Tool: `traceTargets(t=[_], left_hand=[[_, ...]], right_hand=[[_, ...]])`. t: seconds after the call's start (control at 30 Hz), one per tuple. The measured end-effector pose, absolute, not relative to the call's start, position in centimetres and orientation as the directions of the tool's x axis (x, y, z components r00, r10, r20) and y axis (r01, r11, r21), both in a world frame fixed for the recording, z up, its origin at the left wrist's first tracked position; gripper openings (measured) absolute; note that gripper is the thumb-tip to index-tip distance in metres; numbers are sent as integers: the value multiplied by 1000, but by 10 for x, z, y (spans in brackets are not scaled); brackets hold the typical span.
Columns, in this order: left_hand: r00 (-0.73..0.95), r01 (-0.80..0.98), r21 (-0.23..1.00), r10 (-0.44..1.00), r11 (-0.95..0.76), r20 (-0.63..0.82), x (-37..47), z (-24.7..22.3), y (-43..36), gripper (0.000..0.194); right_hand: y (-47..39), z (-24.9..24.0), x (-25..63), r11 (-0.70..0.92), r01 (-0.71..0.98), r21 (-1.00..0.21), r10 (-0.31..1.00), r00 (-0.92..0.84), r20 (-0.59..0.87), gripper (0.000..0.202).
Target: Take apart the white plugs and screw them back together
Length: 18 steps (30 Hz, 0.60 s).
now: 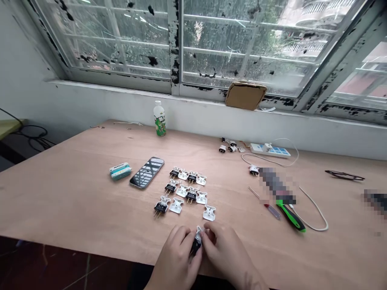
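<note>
My left hand and my right hand meet at the near edge of the wooden table. Together they pinch a small black and white plug piece. Just beyond them lie several plug halves in rows: black pronged pieces and white covers. One white cover sits closest to my right fingers.
A phone and a small teal pack lie to the left. A bottle stands at the back. To the right are a green-handled tool, a small screwdriver, a white cable, a power strip and glasses.
</note>
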<state>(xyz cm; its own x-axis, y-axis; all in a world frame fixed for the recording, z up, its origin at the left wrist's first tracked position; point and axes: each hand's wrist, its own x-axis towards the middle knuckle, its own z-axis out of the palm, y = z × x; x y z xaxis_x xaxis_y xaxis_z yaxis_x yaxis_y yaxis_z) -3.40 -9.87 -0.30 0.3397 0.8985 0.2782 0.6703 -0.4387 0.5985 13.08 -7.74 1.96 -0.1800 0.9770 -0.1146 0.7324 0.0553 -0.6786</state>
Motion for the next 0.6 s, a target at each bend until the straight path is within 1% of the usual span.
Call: traceTargets(t=[0.1,0.27,0.33,0.4,0.47,0.53,0.6], left_hand=[[378,665,560,869,-494,319,-35,-5,-102,22],[370,694,530,873,-486,317,-34,-5,-102,21],[354,719,510,881,-472,315,-35,-5,-99,17],[326,764,462,887,-451,326,-37,-4,-94,14],[303,812,393,887,-431,348,-39,-2,-87,14],[291,848,333,887,-413,360,-42,-1,-80,18],[283,870,295,891,-394,355,-43,0,-74,21]], right_hand=[[-77,17,129,25,715,-699,973,-177,-147,23],[-75,15,130,-22,647,-762,971,-166,-169,17],[-73,18,132,2,627,-779,974,-179,-141,18],[-69,23,134,86,631,-771,979,-197,-52,19],[-62,26,135,216,666,-714,971,-223,86,21],[-53,27,135,321,726,-608,947,-247,205,22],[-44,24,134,362,789,-496,929,-261,263,23]])
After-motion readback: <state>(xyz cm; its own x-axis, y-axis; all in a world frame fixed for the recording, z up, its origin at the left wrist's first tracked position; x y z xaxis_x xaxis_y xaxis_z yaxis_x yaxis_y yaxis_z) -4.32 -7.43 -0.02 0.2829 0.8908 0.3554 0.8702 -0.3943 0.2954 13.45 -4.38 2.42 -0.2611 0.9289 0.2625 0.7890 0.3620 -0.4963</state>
